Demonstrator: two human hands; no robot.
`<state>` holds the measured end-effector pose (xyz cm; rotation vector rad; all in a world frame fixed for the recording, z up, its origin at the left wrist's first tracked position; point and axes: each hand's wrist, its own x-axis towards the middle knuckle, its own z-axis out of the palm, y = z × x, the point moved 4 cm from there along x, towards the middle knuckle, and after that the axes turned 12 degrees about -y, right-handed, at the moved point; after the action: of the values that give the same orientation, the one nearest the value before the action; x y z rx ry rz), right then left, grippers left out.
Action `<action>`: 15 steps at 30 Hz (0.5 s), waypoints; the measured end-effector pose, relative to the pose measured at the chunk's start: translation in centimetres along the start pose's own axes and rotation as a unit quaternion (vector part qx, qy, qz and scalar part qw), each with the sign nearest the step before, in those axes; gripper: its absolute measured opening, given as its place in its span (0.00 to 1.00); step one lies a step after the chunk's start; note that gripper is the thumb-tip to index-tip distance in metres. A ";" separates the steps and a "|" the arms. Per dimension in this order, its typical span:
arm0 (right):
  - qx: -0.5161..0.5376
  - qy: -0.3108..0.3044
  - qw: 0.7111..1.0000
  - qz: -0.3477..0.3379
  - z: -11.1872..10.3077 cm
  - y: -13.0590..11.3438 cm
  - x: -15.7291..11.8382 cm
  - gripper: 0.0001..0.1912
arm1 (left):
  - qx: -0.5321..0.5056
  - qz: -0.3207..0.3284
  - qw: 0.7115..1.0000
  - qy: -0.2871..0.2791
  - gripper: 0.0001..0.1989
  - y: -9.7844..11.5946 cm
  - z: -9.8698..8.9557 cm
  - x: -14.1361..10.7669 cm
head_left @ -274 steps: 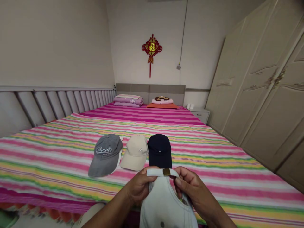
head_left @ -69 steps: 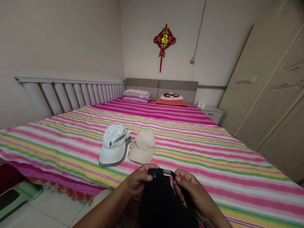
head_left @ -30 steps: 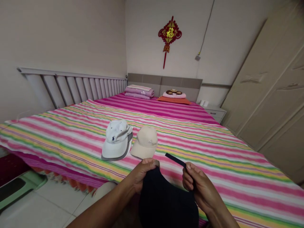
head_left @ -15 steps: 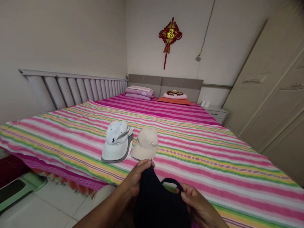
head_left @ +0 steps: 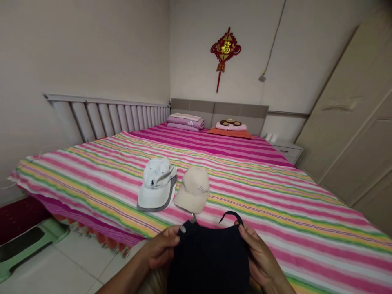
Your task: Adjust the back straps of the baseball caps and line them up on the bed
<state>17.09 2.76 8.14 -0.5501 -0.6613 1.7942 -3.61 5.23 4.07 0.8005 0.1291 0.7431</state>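
Observation:
A black cap [head_left: 211, 257] is held up at the bottom of the view, its back opening facing away from me. My left hand [head_left: 163, 247] grips its left edge beside a small metal buckle. My right hand [head_left: 254, 249] pinches the right edge, where a loose black strap [head_left: 232, 215] curls up above the fingers. Just beyond, a beige cap [head_left: 192, 190] lies on the striped sheet [head_left: 275, 204]. To its left sits a white cap [head_left: 156, 183] with a small dark emblem, and a grey brim edge shows beneath it.
Folded purple bedding [head_left: 185, 122] and an orange pillow [head_left: 229, 132] with a pink item on top lie by the headboard [head_left: 190, 107]. A green stool [head_left: 39, 241] stands on the floor at left. A white nightstand [head_left: 289, 151] and a wardrobe [head_left: 346, 134] are on the right.
The black cap's strap has come apart, its end now hanging free near my right hand. My left hand has shifted left and down along the edge. The view has turned slightly left.

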 end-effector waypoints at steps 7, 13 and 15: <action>0.046 0.027 0.999 0.002 1.1 0.7 2.4 0.09 | -0.039 0.099 0.993 0.057 0.18 3.7 -0.9 -2.4; 0.064 0.063 0.996 -0.013 1.4 0.9 4.3 0.09 | 0.024 0.000 0.999 0.038 0.26 1.6 -0.6 -4.7; 0.074 0.075 0.994 0.001 0.6 1.6 4.6 0.08 | 0.045 -0.022 0.996 0.079 0.14 -0.2 -1.4 -5.4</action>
<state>14.23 6.65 7.26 -0.5781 -0.4206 1.7666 -8.07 2.50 2.07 0.8205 0.3236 0.7633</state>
